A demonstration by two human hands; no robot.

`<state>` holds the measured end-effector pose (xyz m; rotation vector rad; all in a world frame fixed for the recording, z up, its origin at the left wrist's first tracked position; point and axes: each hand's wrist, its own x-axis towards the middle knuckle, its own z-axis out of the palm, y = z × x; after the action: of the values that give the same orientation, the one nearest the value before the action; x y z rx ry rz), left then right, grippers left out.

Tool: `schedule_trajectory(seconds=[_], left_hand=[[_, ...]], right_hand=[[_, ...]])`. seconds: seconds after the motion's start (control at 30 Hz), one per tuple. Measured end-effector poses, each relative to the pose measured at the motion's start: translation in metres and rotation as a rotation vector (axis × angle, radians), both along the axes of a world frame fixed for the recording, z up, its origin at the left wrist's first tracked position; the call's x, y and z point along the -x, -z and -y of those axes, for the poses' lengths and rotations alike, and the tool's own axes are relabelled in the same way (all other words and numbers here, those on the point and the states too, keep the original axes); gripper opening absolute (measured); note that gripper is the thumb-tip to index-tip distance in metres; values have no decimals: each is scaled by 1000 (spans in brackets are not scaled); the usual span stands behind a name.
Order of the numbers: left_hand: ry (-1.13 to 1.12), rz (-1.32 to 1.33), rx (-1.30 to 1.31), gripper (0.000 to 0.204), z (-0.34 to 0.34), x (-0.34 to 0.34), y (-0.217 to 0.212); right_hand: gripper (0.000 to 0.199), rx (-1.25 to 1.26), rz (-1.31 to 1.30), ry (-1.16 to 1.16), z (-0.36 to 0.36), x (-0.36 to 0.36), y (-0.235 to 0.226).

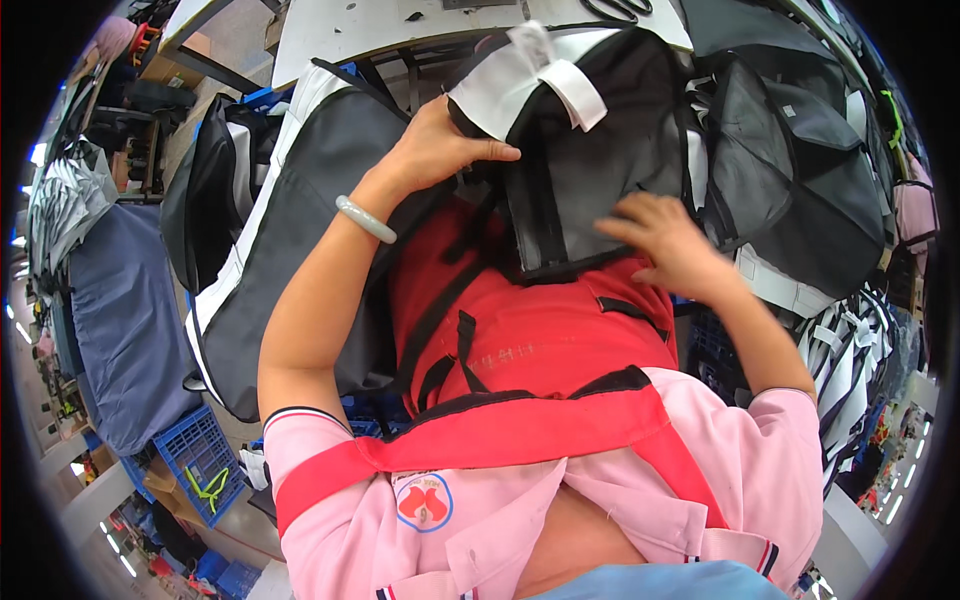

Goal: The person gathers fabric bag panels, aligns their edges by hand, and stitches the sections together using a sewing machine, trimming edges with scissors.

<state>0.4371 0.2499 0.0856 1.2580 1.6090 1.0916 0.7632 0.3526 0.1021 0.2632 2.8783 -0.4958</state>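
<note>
A black fabric bag with a dark grey see-through panel [625,150] rests against my lap, its upper part leaning on the table edge. My left hand [437,148] grips its upper left edge, thumb on the near side and the other fingers hidden behind the fabric. A white panel and a loose white strap [572,92] stand out above that hand. Over the lower right part of the panel is my right hand [665,240], blurred by motion, with fingers apart and nothing visible in them. I cannot tell whether it touches the panel.
Behind the bag stands a white table [345,35] with black scissors [618,8] on top. A large grey piece with white edging [335,190] lies to my left. Black bags [800,150] pile up at right, above white strips [848,350]. A blue crate [200,465] stands lower left.
</note>
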Motion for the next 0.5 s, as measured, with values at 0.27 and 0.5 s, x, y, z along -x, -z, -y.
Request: schedule_trajectory(seconds=[0.27, 0.5], left_hand=[[20, -36, 96, 78, 10, -27, 34], [172, 80, -71, 62, 61, -79, -71]], right_hand=[[24, -214, -514, 61, -11, 11, 89], [18, -417, -1176, 138, -17, 47, -118]])
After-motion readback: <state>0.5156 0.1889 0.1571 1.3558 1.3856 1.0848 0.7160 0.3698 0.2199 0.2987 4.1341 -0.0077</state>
